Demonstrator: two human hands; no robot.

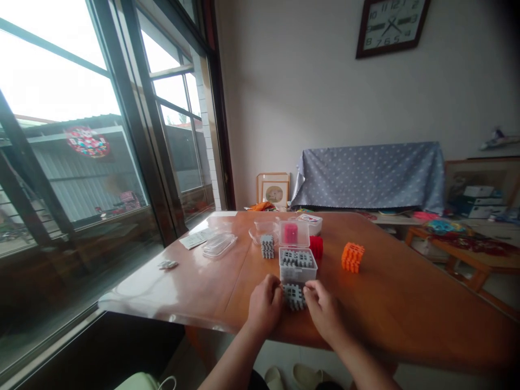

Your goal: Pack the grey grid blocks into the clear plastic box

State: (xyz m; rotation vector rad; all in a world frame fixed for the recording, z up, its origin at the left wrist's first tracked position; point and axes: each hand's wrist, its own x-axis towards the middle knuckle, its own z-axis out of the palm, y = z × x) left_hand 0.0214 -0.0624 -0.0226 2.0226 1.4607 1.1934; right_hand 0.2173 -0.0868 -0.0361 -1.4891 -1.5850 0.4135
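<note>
A grey interlocking puzzle cube (294, 296) sits near the front edge of the wooden table (406, 303). My left hand (265, 307) grips its left side with curled fingers and my right hand (323, 309) grips its right side. Just behind it stands a clear plastic box (298, 264) with its lid up, holding more grey pieces. A pink block (290, 233) shows through the raised lid. Another grey cube (267, 246) stands left of the box, a red cube (316, 246) right of it, and an orange cube (352, 257) farther right.
A clear lid (219, 244), a clear bowl (264, 228), a paper slip (195, 238) and a small grey piece (168, 264) lie on the table's left half. Large windows run along the left. A covered sofa (369, 173) and a low cluttered table (467, 238) stand behind.
</note>
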